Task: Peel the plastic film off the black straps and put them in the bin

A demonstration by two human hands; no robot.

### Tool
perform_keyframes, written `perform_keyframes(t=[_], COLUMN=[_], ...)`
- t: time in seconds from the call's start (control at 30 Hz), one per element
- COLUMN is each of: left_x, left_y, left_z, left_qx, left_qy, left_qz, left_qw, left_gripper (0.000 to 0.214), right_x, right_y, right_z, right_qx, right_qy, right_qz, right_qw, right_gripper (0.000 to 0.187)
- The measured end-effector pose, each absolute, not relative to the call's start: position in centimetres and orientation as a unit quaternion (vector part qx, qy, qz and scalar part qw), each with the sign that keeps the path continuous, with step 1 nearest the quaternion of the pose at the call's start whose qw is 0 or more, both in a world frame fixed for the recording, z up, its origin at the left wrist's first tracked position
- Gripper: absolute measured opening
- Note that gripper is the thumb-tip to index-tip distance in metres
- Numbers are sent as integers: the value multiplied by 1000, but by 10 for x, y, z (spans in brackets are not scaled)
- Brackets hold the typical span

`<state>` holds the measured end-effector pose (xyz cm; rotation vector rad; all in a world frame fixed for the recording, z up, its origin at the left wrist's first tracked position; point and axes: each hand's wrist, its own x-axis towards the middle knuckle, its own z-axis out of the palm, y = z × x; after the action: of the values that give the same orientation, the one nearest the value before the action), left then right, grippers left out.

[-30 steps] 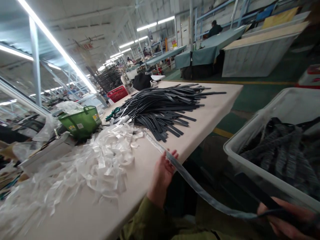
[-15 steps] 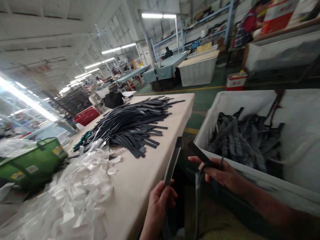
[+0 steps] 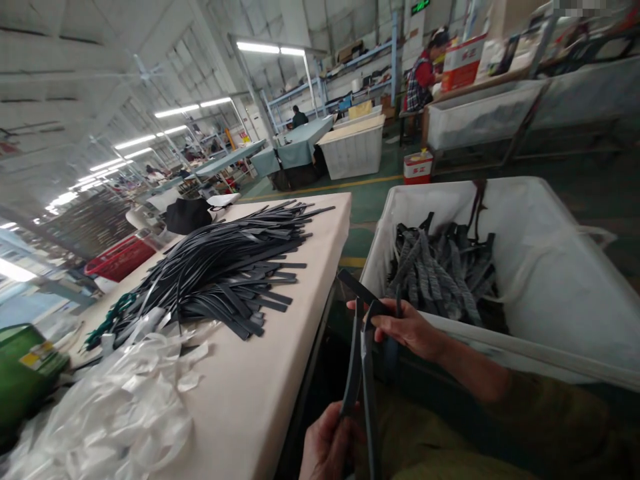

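Observation:
My left hand (image 3: 331,437) pinches a dark grey strip (image 3: 353,373) that rises upward from its fingers. Its upper end reaches my right hand (image 3: 407,328), whose fingers are closed on dark strips (image 3: 361,287); one end juts out up and to the left. Another strip (image 3: 369,400) hangs down from the right hand past the left one. Whether the strips are joined at the right fingers I cannot tell. On the table to the left lies a big pile of similar dark strips (image 3: 215,267).
White peeled-off strips (image 3: 125,407) heap on the pale tabletop (image 3: 245,387). A white bin (image 3: 545,267) at my right holds bundled grey strips (image 3: 435,273). Green bag (image 3: 30,380) and red crate (image 3: 125,257) stand at left. A co-worker (image 3: 423,73) sits far back.
My view has turned to the right. The left hand has moved lower, and the upper end of its strip now meets the right hand, where before the two were apart.

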<state>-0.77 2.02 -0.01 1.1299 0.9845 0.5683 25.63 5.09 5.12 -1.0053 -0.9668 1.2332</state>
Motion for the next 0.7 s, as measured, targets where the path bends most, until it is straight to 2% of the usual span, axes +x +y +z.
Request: perform_keyframes(t=[0.13,0.37,0.7], left_x=[-8,31,58], left_y=[21,46,26], left_z=[15,82,34], left_qx=[527,633,721], left_qy=[441,386,366], left_qz=[217,255,254], left_qw=[694,621,531], left_gripper=[56,39,43], right_x=[256,233,257], right_y=[52,38,6], right_z=[60,84,85], right_qx=[-429,-441,-500], right_qy=[-443,-498,-492], right_qz=[546,519,444], right_qw=[568,536,557], right_gripper=[36,36,36])
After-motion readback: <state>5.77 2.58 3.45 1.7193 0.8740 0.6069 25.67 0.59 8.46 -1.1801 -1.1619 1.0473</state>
